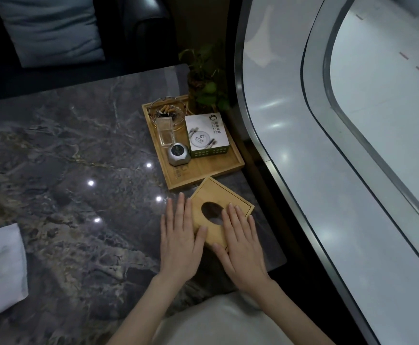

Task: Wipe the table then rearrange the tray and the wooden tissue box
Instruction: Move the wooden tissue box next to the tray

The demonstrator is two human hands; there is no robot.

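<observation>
The wooden tissue box [213, 195] with an oval opening in its lid lies turned at an angle near the right edge of the dark marble table [66, 150]. My left hand [179, 235] is flat against the box's left side, fingers together and extended. My right hand [240, 242] lies flat on the lid, partly covering the oval hole and the near corner. Just beyond the box sits the wooden tray [203, 174]. It carries a glass ashtray [167, 110] with cigarette butts, a clear case, a silver round object [178, 154] and a white printed box [207, 133].
A folded white cloth [0, 270] lies at the table's left edge. A potted green plant [206, 83] stands behind the tray. A dark sofa with a grey cushion [51, 28] is beyond the table. A curved glass railing [278, 170] runs close along the table's right side.
</observation>
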